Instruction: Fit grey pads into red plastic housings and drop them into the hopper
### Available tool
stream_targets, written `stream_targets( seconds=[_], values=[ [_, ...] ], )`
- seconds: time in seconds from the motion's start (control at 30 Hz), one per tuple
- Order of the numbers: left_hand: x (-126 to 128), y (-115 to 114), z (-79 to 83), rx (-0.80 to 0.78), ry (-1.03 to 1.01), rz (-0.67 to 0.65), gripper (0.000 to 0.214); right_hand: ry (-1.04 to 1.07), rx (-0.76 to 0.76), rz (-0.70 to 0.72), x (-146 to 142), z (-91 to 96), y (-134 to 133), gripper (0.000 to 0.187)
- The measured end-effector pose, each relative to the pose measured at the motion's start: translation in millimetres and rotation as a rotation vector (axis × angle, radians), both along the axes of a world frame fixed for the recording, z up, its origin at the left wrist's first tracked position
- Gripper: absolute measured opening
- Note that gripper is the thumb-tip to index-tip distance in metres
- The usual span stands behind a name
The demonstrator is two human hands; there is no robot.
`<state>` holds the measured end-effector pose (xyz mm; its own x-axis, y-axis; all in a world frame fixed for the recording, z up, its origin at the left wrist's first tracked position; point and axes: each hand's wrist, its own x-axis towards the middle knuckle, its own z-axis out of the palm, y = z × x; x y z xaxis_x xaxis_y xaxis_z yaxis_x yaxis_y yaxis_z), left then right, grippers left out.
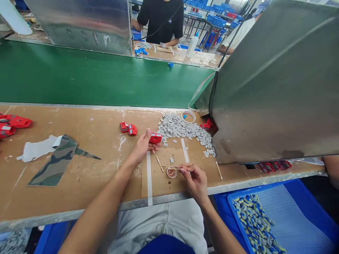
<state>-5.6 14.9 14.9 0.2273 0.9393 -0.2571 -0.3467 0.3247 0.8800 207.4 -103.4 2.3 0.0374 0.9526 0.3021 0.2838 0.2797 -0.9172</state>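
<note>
My left hand point(144, 143) is closed on a red toy car body point(155, 138), held just above the table at the near edge of a pile of small grey plastic pieces point(180, 126). Between the fingertips of my right hand point(196, 180) is a thin pale stick point(177, 168), its tip over a small round cup point(171, 176) on the table. One loose grey piece point(172, 160) lies just beyond the cup. A second stick point(160, 164) rests to its left, and another thin stick point(219, 170) lies right of my right hand.
A tape roll point(188, 116) touches the pile. Red car parts point(128, 128) lie left of it, more point(16, 121) at far left near camouflage cloth point(59, 162). A metal panel point(272, 88) bounds the right. Below, a blue tray point(291, 211) holds several small pieces. A co-worker point(162, 21) sits opposite.
</note>
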Motion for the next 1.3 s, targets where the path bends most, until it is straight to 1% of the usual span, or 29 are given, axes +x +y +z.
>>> stream_targets(
  seconds=[0.07,0.13,0.27,0.37,0.47,0.57,0.63,0.67,0.77,0.87,0.93,1.07,1.3],
  values=[
    [-1.3,0.8,-0.7,-0.020,-0.025,-0.009,0.065,0.042,-0.034,-0.017,0.2,-0.5,-0.6,0.019],
    [-2.6,1.5,-2.2,-0.002,-0.037,-0.024,0.063,0.088,-0.090,-0.045,2.2,-1.0,-1.0,0.021],
    [-3.1,2.2,-7.4,0.124,0.042,-0.078,0.054,0.156,-0.195,-0.094,9.5,-2.2,0.4,0.026],
    [-1.1,3.5,-12.0,0.202,0.102,-0.087,0.048,0.197,-0.221,-0.080,14.9,4.1,9.3,0.031],
    [1.6,5.5,-16.1,0.247,0.170,-0.060,0.044,0.216,-0.182,-0.049,16.2,23.3,31.2,0.031],
    [3.8,5.8,-19.6,0.249,0.217,-0.038,0.041,0.172,-0.084,-0.038,9.4,46.7,63.8,0.027],
    [4.7,4.6,-21.5,0.254,0.237,-0.026,0.039,0.125,-0.015,-0.037,0.5,55.3,85.4,0.026],
    [5.1,3.7,-22.2,0.262,0.250,-0.020,0.037,0.100,0.009,-0.034,-4.6,56.1,94.5,0.025],
    [5.8,1.4,-23.3,0.296,0.294,-0.015,0.033,0.036,0.044,-0.037,-18.4,46.5,111.2,0.024],
    [6.8,0.2,-23.6,0.314,0.332,-0.011,0.031,0.009,0.061,-0.051,-25.4,32.1,114.1,0.023],
    [7.4,0.0,-23.7,0.322,0.365,-0.006,0.030,0.003,0.065,-0.051,-26.4,26.7,112.9,0.023],
    [7.8,0.0,-22.9,0.363,0.422,-0.020,0.026,-0.034,0.059,-0.034,-26.2,25.6,111.8,0.020],
    [7.8,0.1,-19.5,0.410,0.462,-0.041,0.022,-0.072,0.049,-0.025,-27.8,20.8,111.3,0.019]
  ],
)
